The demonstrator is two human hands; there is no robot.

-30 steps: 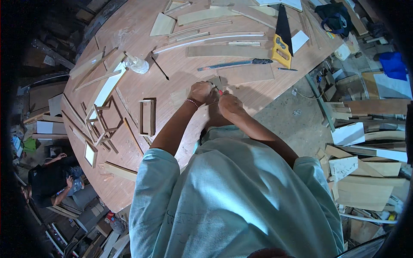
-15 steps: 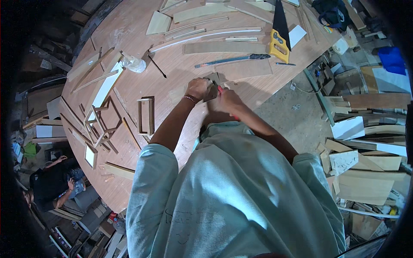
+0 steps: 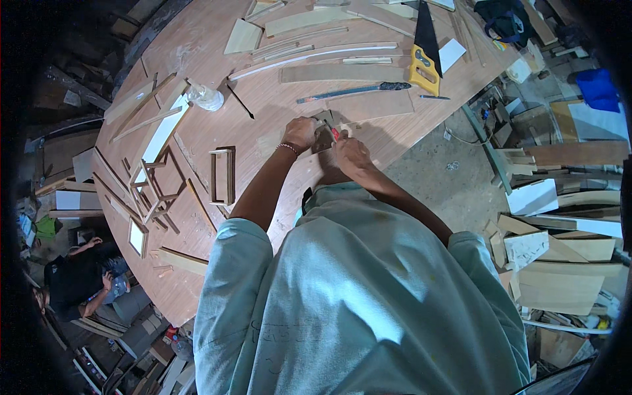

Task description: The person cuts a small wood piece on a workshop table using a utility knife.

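Bare right hand (image 3: 352, 153) rolled over the slim red-handled tool (image 3: 335, 133), lower end now out of sight

Left hand (image 3: 301, 135) nearly unmoved, fingers apparently clenched on a small flat grey-brown piece (image 3: 323, 140), just in front of the body, over the wide brown wooden worktop (image 3: 276, 102). Right grip grasps the red handle; working tip hidden. Stage, my judgement: midway, piece not yet set down, tool not yet put aside. Left of the arms, a narrow rectangular open wooden frame (image 3: 230, 174) looks already joined. Beyond the hands, a long curved pale strip (image 3: 316, 56) lies loose; yellow-handled black-bladed handsaw (image 3: 426, 56) idle. Amount left: cannot tell.
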